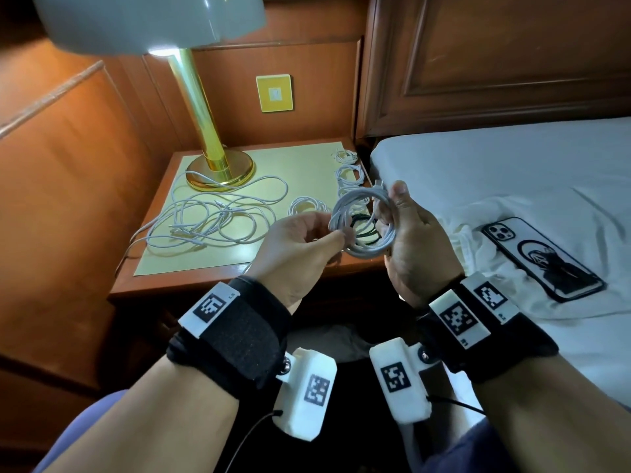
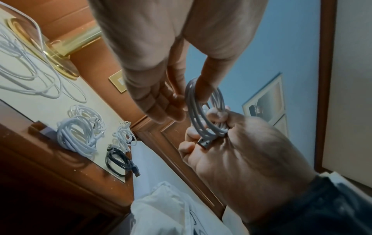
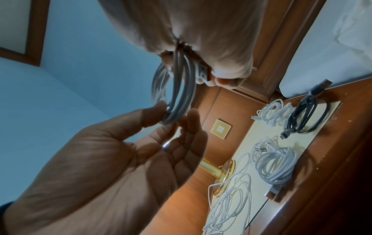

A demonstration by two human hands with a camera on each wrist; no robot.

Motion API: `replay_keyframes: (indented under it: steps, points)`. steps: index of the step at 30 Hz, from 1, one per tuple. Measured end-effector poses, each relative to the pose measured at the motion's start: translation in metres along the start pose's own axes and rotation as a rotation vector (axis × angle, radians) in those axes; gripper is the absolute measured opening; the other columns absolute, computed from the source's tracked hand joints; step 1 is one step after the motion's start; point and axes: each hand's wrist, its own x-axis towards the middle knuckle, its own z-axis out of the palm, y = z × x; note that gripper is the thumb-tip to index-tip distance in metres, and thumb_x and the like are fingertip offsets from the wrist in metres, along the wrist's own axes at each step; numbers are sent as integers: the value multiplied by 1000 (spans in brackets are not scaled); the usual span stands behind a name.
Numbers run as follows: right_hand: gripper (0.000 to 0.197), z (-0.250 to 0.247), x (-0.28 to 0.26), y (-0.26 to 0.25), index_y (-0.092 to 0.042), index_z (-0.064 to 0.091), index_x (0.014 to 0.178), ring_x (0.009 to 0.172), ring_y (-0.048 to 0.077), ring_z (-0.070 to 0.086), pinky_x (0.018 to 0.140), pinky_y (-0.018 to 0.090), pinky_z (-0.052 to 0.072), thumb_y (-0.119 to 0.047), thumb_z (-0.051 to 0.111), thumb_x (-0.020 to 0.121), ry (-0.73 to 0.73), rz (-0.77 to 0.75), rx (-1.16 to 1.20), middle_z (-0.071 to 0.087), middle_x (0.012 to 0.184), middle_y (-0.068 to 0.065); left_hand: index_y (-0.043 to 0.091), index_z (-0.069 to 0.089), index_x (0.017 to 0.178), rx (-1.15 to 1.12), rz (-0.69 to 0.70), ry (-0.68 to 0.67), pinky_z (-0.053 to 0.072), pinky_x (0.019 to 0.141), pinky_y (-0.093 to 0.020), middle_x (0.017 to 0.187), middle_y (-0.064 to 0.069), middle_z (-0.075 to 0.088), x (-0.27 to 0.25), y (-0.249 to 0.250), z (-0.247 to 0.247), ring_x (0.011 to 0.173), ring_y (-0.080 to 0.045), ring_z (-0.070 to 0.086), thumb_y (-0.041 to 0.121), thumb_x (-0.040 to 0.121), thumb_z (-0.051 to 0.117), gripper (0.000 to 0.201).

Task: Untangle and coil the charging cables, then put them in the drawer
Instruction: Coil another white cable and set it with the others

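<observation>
A white charging cable wound into a coil [image 1: 341, 213] hangs in the air between my hands, above the nightstand's right front corner. My right hand [image 1: 399, 216] grips one side of the coil [image 2: 193, 114] with curled fingers, and the grey USB plug [image 2: 203, 143] sticks out of its fist. My left hand [image 1: 338, 237] pinches the opposite side of the coil [image 3: 179, 98] between thumb and fingertips [image 3: 191, 114], palm turned up. A tangle of loose white cables [image 1: 211, 216] lies on the nightstand by the lamp base. No drawer shows in any view.
Several coiled white cables [image 1: 348, 172] and a black coil [image 2: 118, 162] lie along the right side of the nightstand [image 1: 205, 288]. A brass lamp [image 1: 211, 138] stands at the back left. A phone [image 1: 543, 257] lies on the white bed to the right.
</observation>
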Motion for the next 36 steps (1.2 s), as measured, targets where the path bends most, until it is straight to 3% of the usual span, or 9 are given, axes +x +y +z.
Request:
replay_keyframes:
  steps: [2,5,9,14,20,24,28,33,36]
  points:
    - [41,0,-2,1,-21,63,76,58,-4,52,70,20,40,-35,39,107,-22,5,-26,59,56,-18,14,79,83,16,-53,-26,46,84,-43,85,-19,68,-1,0,2,82,-27,58,37,66,77,29]
    - [43,-1,-4,-1,-19,59,76,53,-7,52,64,13,38,-35,35,108,-63,-7,-94,57,51,-20,12,78,78,-6,-128,-51,48,81,-37,85,-11,68,-2,0,4,88,-26,59,9,89,68,15]
    - [48,-2,-4,-2,-17,51,70,51,-2,44,59,13,36,-38,32,108,-76,-65,-256,48,49,-19,11,69,78,-53,-162,-122,45,73,-30,97,-11,63,-3,2,5,91,-23,57,5,92,62,18]
    - [47,-6,0,-3,-17,52,69,50,-5,46,55,6,36,-37,35,107,-83,-31,-250,50,50,-16,11,64,75,-96,-175,-177,42,67,-29,78,1,64,-2,6,2,78,-16,57,-1,95,48,28]
    - [50,-10,1,1,-17,50,67,52,0,42,57,12,35,-42,34,107,-113,-85,-396,44,55,-11,12,64,68,12,-110,-218,43,61,-29,74,-1,58,0,8,-4,68,-13,53,27,76,65,17]
    - [50,-12,5,4,-27,54,65,56,7,45,66,34,40,-52,35,104,-123,-48,-333,50,54,-13,12,63,86,114,-15,-260,47,61,-30,81,-11,56,-3,-1,-3,65,-16,53,17,82,72,11]
    - [48,-12,4,0,-29,58,66,56,0,50,70,29,41,-48,37,105,-168,10,-235,54,54,-18,11,63,84,136,27,-228,50,65,-34,76,-12,59,-3,-4,-4,63,-18,57,17,81,71,11]
    - [49,-18,5,-3,-22,57,69,60,28,37,64,40,33,-60,43,96,-258,31,-215,42,64,5,13,65,77,269,22,-193,53,68,-35,65,-9,63,2,-1,-7,62,-22,62,25,73,71,14]
    - [50,-24,7,-6,-20,58,70,59,28,33,63,41,30,-64,47,90,-349,78,-215,36,61,9,13,66,77,425,40,-141,52,66,-36,64,-5,65,4,-2,-12,60,-18,61,27,75,77,18]
